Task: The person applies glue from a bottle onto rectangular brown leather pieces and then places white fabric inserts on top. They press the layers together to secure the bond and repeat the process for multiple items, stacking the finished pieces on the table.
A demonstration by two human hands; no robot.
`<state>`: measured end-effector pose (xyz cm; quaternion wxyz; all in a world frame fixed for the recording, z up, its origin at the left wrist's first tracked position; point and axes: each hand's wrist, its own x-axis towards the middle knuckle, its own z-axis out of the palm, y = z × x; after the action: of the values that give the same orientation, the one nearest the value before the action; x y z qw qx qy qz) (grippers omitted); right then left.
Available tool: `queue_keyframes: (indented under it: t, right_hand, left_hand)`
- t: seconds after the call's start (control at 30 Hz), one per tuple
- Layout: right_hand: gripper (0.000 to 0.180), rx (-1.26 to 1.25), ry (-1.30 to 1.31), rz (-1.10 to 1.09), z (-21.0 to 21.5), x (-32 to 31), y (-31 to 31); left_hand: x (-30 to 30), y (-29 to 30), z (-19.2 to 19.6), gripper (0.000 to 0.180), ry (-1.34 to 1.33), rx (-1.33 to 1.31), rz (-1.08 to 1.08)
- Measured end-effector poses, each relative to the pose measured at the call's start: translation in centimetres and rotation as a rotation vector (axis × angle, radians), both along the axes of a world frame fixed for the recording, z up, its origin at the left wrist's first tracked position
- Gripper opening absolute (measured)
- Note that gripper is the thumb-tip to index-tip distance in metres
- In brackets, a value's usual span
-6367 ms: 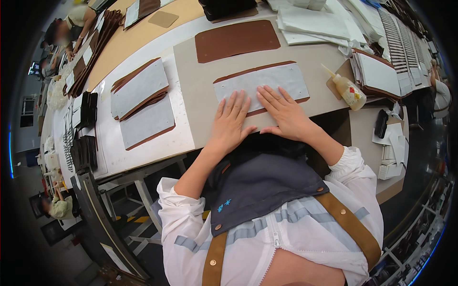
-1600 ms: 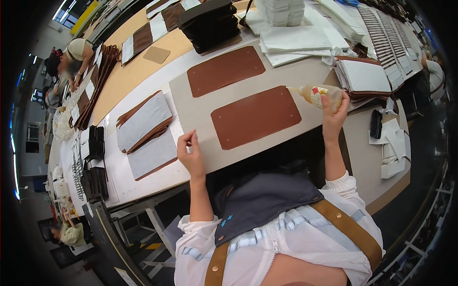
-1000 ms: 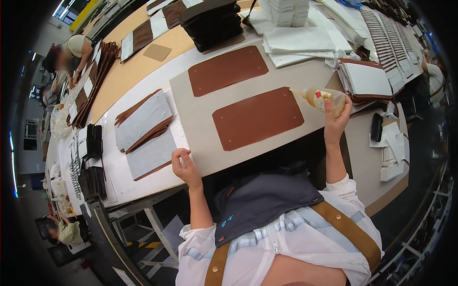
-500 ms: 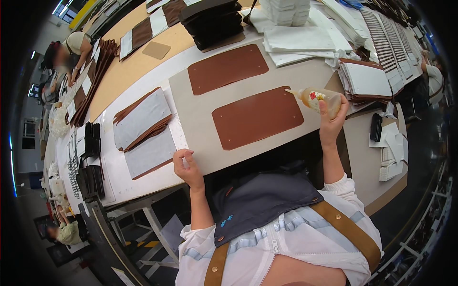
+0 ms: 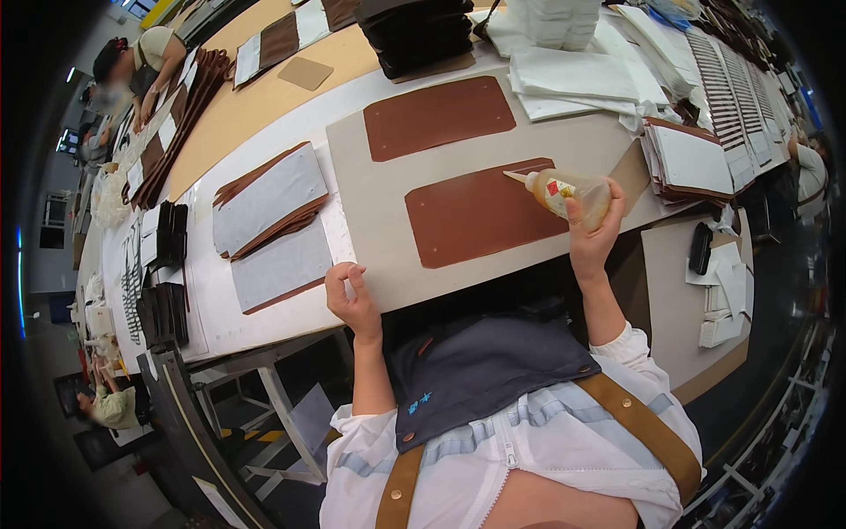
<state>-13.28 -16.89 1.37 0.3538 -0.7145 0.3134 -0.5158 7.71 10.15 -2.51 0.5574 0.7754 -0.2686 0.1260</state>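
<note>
My right hand (image 5: 597,220) is wrapped round a translucent squeeze bottle (image 5: 592,201) of yellowish liquid, probably glue. The bottle lies tilted, its pointed nozzle aimed left at the far edge of the nearer brown leather panel (image 5: 480,220). A thin pale line runs along that edge by the nozzle. Beyond it lies a second brown panel (image 5: 441,119) with small holes near its corners. My left hand (image 5: 354,298) is closed with nothing visible in it, at the table's front edge, near a stack of brown pieces with grey-white faces (image 5: 273,203).
Black stacked pieces (image 5: 414,35) and white sheets (image 5: 577,75) stand at the back. More brown-and-white pieces (image 5: 692,159) lie at the right, above a lower board (image 5: 665,264) holding a black object (image 5: 701,249). Another person (image 5: 159,57) works at the far left.
My right hand has moved the bottle left, its nozzle travelling along the nearer panel's far edge, where a pale line now shows. The view has shifted slightly; my left hand remains closed.
</note>
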Motion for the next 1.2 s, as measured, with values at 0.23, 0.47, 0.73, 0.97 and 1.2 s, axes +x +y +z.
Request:
queue_keyframes:
  t: [0.23, 0.47, 0.73, 0.97, 1.2]
  right_hand:
    - [0.054, 0.04, -0.062, 0.188, 0.2, 2.5, 1.8]
    - [0.055, -0.025, -0.042, 0.328, 0.1, 5.1, 3.3]
    - [0.058, -0.038, -0.047, 0.46, 0.0, 8.0, 4.9]
    - [0.058, 0.065, 0.023, 0.587, 2.2, 9.7, 3.7]
    - [0.051, 0.401, -0.009, 0.718, 3.9, 11.0, -1.5]
  left_hand:
    - [0.0, 0.0, -0.1, 0.018, -0.001, -0.018, 0.02]
    - [0.0, 0.0, 0.1, 0.018, -0.008, -0.046, 0.017]
    - [0.1, 0.0, 0.2, 0.018, -0.066, -0.031, 0.013]
    - [0.2, 0.1, 0.1, 0.015, -0.064, -0.04, 0.021]
    - [0.0, -0.3, 0.7, 0.012, -0.067, -0.115, 0.151]
